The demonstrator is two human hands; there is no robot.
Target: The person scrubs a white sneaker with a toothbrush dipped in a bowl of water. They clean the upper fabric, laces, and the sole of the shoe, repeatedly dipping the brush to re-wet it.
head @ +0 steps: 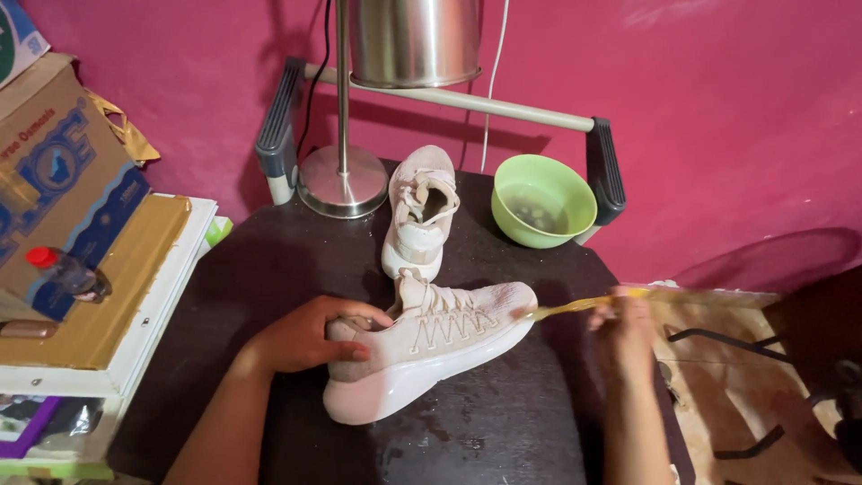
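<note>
Pale pink sneaker (429, 346) lies on side mid dark tabletop (503, 422), toe rightward. Left hand (310, 337) clamps heel, steadying it. Right hand (620, 328) pinches yellow brush (575, 307), blurred, tip at toe. Second sneaker (420, 211), green water bowl (543, 199) behind, within reach.

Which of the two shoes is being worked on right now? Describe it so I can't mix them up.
On the dark table, near its front edge, a pale pink knit sneaker lies across, toe to the right. The left hand grips its heel and the right hand holds a yellow brush at its toe. The other sneaker stands untouched by the lamp base.
</note>
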